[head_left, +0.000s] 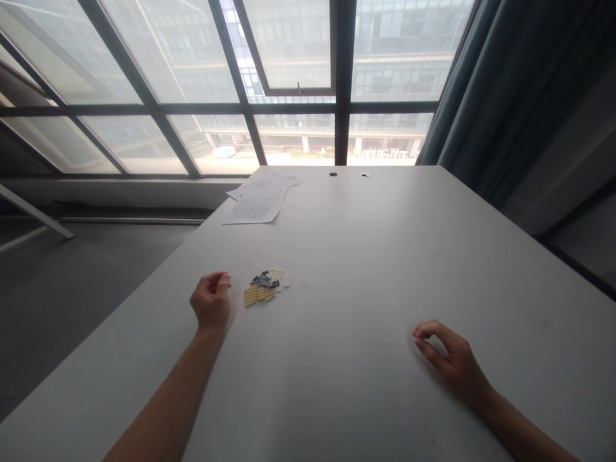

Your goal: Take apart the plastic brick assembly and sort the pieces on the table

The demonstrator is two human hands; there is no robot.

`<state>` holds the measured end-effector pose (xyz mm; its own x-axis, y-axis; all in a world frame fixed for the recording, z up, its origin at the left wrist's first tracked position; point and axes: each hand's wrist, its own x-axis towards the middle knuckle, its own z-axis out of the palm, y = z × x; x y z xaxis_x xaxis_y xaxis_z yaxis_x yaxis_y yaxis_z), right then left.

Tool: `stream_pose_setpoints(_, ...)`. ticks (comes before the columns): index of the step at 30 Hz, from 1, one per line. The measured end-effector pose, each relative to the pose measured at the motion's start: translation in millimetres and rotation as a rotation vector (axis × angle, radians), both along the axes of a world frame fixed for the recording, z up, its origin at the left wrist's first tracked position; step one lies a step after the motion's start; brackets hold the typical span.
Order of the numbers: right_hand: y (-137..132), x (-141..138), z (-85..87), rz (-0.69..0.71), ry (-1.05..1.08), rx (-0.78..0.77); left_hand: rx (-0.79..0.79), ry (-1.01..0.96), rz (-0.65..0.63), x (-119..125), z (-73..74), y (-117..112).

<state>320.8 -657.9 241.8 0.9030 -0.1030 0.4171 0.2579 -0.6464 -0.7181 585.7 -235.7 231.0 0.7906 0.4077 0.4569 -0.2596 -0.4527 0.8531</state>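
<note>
A small heap of flat toy bricks (264, 285), tan, grey and white, lies on the white table (366, 256) left of centre. My left hand (212, 300) rests on the table just left of the heap, fingers curled into a loose fist with nothing visible in them. My right hand (445, 359) lies on the table far to the right of the bricks, fingers bent inward and apart, touching only the tabletop and holding nothing.
Printed paper sheets (260, 199) lie at the table's far left corner. Two small round holes (333, 174) sit near the far edge. Large windows rise behind the table, a dark curtain (505, 96) hangs at the right, and grey floor drops off on the left.
</note>
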Motion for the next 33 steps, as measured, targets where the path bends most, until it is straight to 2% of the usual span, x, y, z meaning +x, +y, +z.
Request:
stream_pose_setpoints(12,-0.8,-1.2,1.6,0.051,0.006,-0.016,0.012,0.006,-0.001,-2.6,1.8,-2.0)
stream_pose_setpoints(23,-0.3,-1.2,0.4,-0.017,-0.017,-0.051,0.006,0.005,-0.007,-3.7,2.9,-2.7)
stream_pose_setpoints(33,-3.1,-1.5,-1.8,-0.014,-0.040,-0.075,0.004,0.003,-0.006,-5.0,3.4,-2.8)
